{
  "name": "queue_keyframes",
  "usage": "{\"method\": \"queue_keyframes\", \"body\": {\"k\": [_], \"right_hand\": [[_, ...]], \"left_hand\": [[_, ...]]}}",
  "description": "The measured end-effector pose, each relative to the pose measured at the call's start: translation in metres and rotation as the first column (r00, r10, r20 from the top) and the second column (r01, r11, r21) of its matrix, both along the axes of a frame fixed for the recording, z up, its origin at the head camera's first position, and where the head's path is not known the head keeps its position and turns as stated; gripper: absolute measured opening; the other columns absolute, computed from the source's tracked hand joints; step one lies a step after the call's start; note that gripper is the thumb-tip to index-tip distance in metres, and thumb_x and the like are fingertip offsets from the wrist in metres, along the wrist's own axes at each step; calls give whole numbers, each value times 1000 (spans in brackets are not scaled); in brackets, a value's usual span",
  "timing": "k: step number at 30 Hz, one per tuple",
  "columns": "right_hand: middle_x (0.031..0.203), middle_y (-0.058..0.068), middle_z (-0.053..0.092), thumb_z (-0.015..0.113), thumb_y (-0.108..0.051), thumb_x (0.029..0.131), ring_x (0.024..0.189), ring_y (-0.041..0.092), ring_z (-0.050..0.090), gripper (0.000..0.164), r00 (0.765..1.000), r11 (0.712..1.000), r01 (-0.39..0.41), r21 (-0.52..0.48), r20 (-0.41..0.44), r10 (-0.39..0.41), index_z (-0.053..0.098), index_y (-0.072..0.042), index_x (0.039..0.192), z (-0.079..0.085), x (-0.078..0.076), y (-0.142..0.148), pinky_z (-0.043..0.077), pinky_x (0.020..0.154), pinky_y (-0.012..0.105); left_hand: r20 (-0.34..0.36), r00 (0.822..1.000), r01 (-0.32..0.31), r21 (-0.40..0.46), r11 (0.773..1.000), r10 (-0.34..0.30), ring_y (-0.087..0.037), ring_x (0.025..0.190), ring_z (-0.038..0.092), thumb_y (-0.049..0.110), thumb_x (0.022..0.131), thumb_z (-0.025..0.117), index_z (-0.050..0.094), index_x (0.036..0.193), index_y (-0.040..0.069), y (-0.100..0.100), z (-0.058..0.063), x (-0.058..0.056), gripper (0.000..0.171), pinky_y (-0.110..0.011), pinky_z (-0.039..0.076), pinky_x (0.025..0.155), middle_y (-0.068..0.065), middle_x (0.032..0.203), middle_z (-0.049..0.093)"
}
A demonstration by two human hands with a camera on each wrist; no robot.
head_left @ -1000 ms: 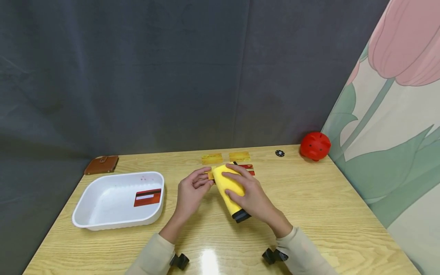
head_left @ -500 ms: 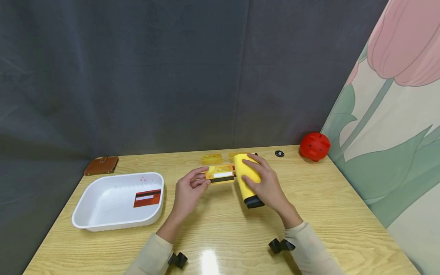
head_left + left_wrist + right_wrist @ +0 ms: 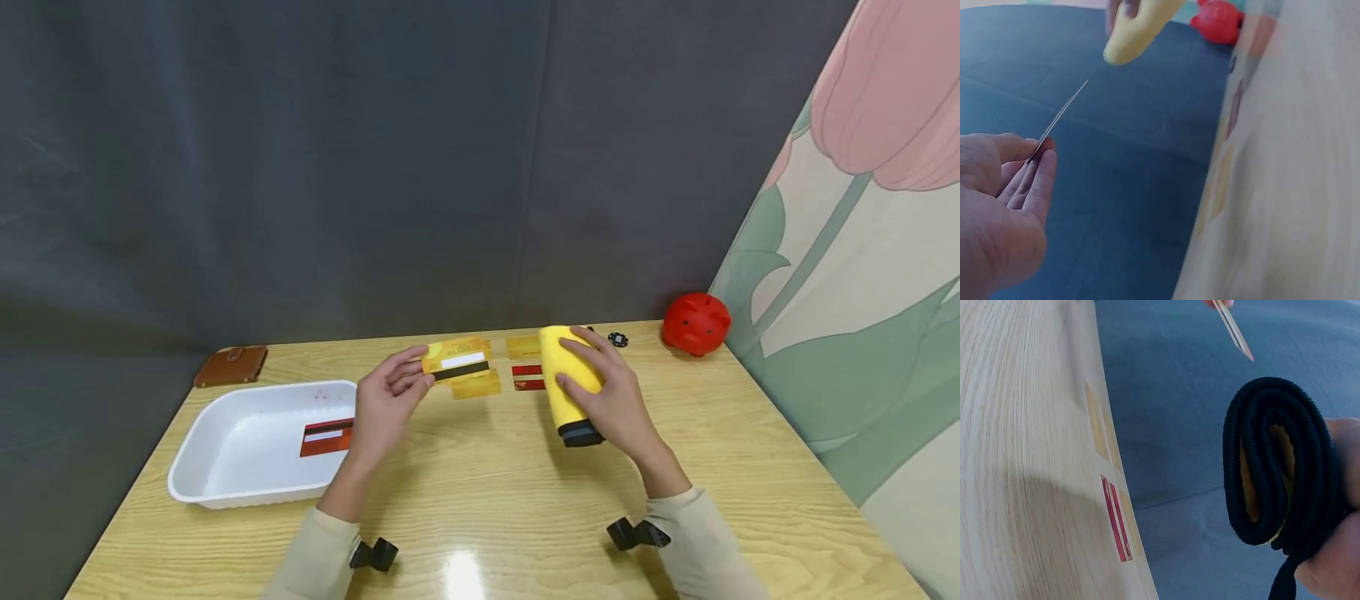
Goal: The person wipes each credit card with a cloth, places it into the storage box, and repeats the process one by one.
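- The yellow card is raised above the desk; the left hand pinches its left end between thumb and fingers, with the white strip and dark stripe showing.
- In the left wrist view the card is nearly edge-on and its line looks doubled; I cannot tell whether more than one card is pinched.
- The right hand grips the rolled yellow cloth, fingers parted over its face and thumb set lower. The cloth is also off the desk, well apart from the held card.
- The pinch at one end seems right: it leaves most of the face uncovered. A light, firm hold should stop the card bowing or slipping.
- The cloth's dark-edged end shows coiled layers in the right wrist view; a snug grip would likely prevent unrolling.
- Care seems needed over the yellow card lying below and the red card, partly covered by the cloth in the head view; staying raised avoids nudging them.
- The white tray, holding another red card, stands near the left forearm, so leave the elbow room.
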State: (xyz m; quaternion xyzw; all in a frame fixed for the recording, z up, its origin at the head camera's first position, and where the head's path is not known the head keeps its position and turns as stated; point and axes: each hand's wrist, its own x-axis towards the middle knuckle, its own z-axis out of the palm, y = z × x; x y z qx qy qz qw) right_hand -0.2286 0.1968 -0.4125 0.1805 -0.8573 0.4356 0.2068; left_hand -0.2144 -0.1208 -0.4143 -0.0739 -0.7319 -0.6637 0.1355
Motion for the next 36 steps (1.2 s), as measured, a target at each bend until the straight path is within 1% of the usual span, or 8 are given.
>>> {"method": "queue_keyframes", "body": {"k": [3, 6, 10, 14, 25, 29, 33, 36], "right_hand": [[155, 10, 52, 80, -7, 89, 140, 34, 50, 49, 1000, 1000, -8, -3, 0, 8, 67, -10, 137, 1, 0, 2, 37, 95, 3], [155, 10, 51, 79, -7, 90, 139, 33, 50, 49, 1000, 1000, -15, -10, 6, 15, 67, -10, 137, 2, 1, 4, 38, 94, 2], [156, 10, 50, 79, -8, 90, 141, 34, 48, 49, 1000, 1000, -11, -18, 15, 11, 66, -10, 137, 3, 0, 4, 38, 94, 2], [156, 9, 50, 79, -8, 90, 145, 35, 45, 49, 1000, 1000, 7, -12, 23, -7, 67, -10, 137, 4, -1, 7, 37, 96, 3], [156, 9, 50, 79, -7, 90, 143, 35, 47, 50, 1000, 1000, 4, -28, 25, -3, 66, -10, 138, 6, -2, 12, 38, 94, 1], [156, 9, 51, 79, -6, 90, 142, 34, 48, 50, 1000, 999, 15, -37, 20, -14, 66, -11, 138, 6, -2, 14, 38, 93, 1], [155, 9, 52, 79, -6, 89, 143, 34, 48, 50, 1000, 999, 14, -47, 14, -13, 67, -11, 137, 7, -2, 15, 38, 94, 2], [155, 9, 52, 79, -6, 89, 144, 35, 47, 50, 1000, 999, 14, -45, 12, -13, 67, -11, 137, 9, -1, 15, 38, 96, 2]], "left_hand": [[-11, 1000, -18, 4, 1000, 18, -5, 96, 74, 3, 92, 76, 70, 130, 9, -13, 5, 0, 39, -20, 61, 87, -19, 114, 75], [-10, 999, -41, 2, 999, 41, -3, 96, 74, 4, 93, 76, 69, 132, 8, -29, 8, 1, 40, -19, 60, 87, -10, 111, 76], [2, 997, -82, -49, 995, 82, -1, 97, 73, 8, 95, 75, 68, 133, 8, -56, 11, 5, 39, -16, 59, 87, 6, 106, 75], [14, 992, -124, -125, 984, 126, 1, 97, 71, 14, 97, 74, 68, 134, 9, -82, 12, 13, 39, -13, 58, 86, 12, 105, 73], [46, 961, -255, -238, 937, 273, 13, 92, 69, 13, 96, 75, 64, 137, 2, -141, 1, 39, 44, -6, 55, 82, 29, 98, 70], [94, 957, -235, -294, 926, 273, 13, 89, 69, 16, 99, 71, 61, 140, 2, -157, -8, 43, 45, -7, 56, 80, 31, 100, 67], [147, 957, -200, -290, 936, 250, 7, 85, 72, 13, 100, 69, 59, 141, -2, -169, -16, 45, 45, -11, 58, 79, 31, 98, 68], [153, 958, -188, -306, 933, 243, 6, 85, 73, 10, 100, 67, 59, 140, -3, -174, -20, 45, 43, -14, 60, 79, 28, 97, 69]]}}
